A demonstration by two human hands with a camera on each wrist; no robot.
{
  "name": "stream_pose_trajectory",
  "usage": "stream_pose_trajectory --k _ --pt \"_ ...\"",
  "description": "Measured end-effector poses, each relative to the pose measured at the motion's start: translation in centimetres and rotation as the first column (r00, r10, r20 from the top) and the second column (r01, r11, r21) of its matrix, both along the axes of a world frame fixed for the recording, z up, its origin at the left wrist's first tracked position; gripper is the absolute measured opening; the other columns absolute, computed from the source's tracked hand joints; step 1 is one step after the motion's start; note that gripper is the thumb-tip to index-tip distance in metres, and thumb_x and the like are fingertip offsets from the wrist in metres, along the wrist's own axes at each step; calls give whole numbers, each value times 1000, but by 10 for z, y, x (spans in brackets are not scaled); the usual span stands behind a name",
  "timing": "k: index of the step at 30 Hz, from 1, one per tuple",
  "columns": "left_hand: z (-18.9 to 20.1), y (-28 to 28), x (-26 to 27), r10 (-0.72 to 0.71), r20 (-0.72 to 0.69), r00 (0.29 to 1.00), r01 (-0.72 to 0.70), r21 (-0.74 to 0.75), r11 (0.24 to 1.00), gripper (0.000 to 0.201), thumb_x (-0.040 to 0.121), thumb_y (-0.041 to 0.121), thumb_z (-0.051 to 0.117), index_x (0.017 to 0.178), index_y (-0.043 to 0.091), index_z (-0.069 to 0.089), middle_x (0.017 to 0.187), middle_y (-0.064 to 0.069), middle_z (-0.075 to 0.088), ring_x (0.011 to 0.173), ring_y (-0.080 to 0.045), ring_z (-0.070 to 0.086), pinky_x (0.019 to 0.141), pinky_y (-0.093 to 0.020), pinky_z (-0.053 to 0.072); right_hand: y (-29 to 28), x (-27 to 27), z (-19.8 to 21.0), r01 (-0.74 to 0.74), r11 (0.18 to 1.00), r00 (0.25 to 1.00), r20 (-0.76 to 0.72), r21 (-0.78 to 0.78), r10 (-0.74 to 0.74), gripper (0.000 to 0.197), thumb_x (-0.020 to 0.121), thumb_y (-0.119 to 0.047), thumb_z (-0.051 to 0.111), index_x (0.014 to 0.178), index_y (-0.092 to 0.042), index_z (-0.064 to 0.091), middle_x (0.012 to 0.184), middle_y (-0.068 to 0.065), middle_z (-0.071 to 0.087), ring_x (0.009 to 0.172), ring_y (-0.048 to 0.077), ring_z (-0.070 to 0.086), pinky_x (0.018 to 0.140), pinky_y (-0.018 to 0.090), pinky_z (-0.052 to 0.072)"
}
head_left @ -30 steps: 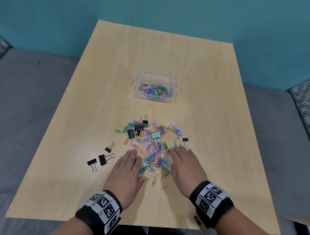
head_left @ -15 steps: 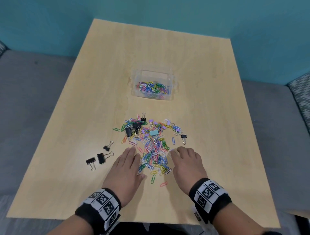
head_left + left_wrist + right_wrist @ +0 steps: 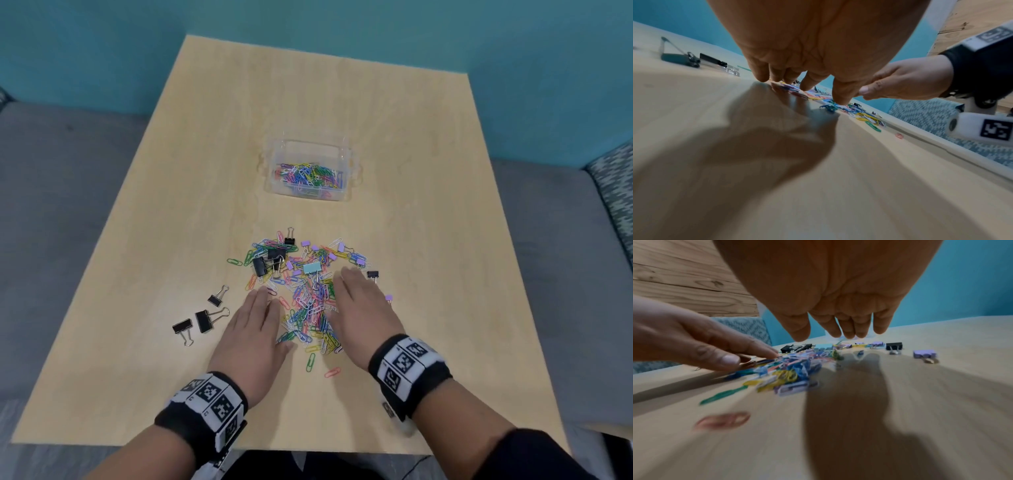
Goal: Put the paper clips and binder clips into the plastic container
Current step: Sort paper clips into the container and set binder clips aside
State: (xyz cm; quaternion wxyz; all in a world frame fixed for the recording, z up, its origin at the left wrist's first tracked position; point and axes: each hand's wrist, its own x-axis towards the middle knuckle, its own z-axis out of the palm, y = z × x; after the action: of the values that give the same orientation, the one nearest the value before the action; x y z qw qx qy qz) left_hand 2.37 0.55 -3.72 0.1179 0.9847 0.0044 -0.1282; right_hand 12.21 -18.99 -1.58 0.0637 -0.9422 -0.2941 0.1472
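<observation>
A heap of coloured paper clips (image 3: 310,308) mixed with binder clips lies on the wooden table (image 3: 428,240). My two hands lie flat on either side of it, fingers straight. The left hand (image 3: 263,306) touches the table at the heap's left edge, its fingertips (image 3: 840,100) on the clips. The right hand (image 3: 352,291) covers the heap's right edge, its fingertips (image 3: 849,335) just above the clips. A teal binder clip (image 3: 311,268) and black binder clips (image 3: 269,260) sit at the heap's far end. The clear plastic container (image 3: 274,157), partly filled with paper clips, stands farther back.
Three black binder clips (image 3: 202,320) lie apart, left of my left hand. One black binder clip (image 3: 372,274) and a purple one (image 3: 388,298) lie just right of my right hand. A green (image 3: 310,361) and a pink paper clip (image 3: 333,372) lie nearest me.
My right hand has straightened its fingers and slid forward along the heap's right side. The left hand has crept forward a little. Neither hand has picked anything up.
</observation>
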Motion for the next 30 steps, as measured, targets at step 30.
stream_pose_trajectory --k 30 --pt "-4 13 -4 -7 -25 1000 6 -14 1000 70 89 54 28 138 4 40 150 -19 30 140 -35 23 110 -49 31 -49 21 -10 175 984 963 208 -11 -169 53 69 -7 63 119 -22 61 112 8 57 109 34 49 93 48 40"
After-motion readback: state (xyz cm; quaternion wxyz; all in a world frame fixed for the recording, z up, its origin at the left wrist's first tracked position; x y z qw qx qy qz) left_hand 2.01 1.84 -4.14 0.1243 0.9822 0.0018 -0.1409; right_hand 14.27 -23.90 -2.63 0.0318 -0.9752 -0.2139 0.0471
